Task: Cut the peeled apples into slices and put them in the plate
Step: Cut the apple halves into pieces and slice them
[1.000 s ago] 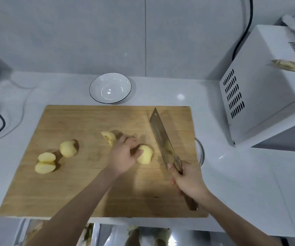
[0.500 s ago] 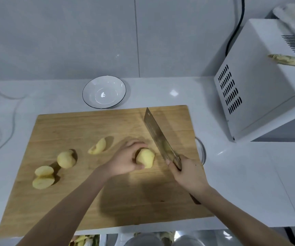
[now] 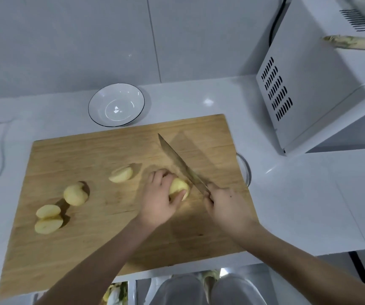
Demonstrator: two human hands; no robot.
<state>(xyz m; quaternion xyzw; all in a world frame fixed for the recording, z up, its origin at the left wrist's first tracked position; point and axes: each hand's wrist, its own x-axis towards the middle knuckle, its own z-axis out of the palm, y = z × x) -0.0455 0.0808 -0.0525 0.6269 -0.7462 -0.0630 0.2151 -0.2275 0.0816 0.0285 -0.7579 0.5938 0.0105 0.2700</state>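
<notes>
Five pale yellow peeled apple pieces on the rectangular wooden cutting board (image 3: 89, 249). The rounded chunk (image 3: 178, 187) is at roughly 2 o'clock from the board's middle. It's gripped by the left hand (image 3: 158, 205), fingers (image 3: 157, 176) curled over it, and the long steel knife (image 3: 177, 160) is against its 2 o'clock side. A wedge (image 3: 121, 174) lies at 12 and a fat chunk (image 3: 75, 194) at 9. A flatter piece (image 3: 48, 211) sits at 8, with another slice (image 3: 47, 225) touching its 6 o'clock side. The round white plate with a thin dark rim (image 3: 133, 100) sits upright on the bench, just past the board's 12 o'clock edge.
</notes>
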